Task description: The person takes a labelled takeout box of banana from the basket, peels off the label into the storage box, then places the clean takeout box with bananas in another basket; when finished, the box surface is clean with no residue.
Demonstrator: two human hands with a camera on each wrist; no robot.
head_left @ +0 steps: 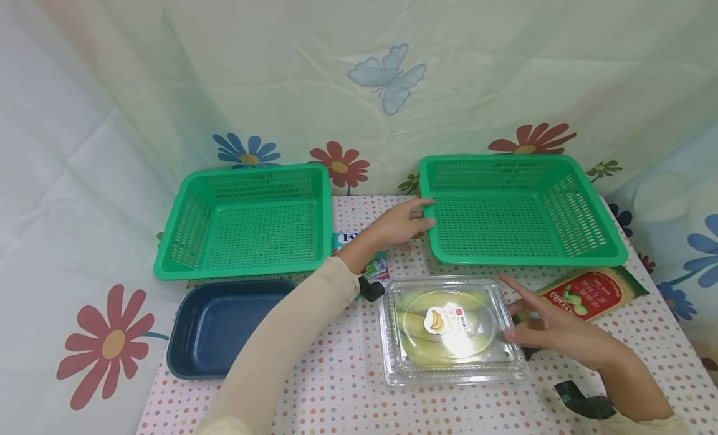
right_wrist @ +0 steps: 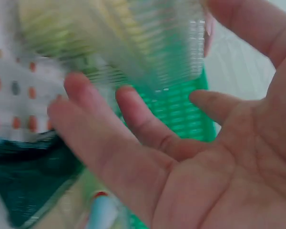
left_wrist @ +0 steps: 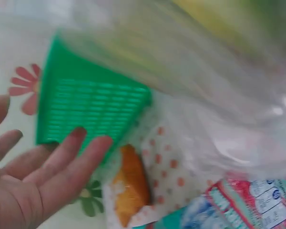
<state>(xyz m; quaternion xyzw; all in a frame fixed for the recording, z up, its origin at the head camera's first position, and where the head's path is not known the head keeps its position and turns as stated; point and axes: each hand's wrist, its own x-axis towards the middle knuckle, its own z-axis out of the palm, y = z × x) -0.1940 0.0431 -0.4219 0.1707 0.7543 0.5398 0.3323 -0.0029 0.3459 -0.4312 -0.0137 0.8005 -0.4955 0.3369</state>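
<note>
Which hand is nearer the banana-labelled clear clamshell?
Right. The right hand is at the right edge of the banana-labelled clear clamshell; the left hand is beyond its far edge, at the left rim of the green basket on the right.

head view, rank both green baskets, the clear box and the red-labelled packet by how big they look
1. Right green basket and left green basket: too alike to rank
2. Clear box
3. Red-labelled packet, though partly covered
</note>
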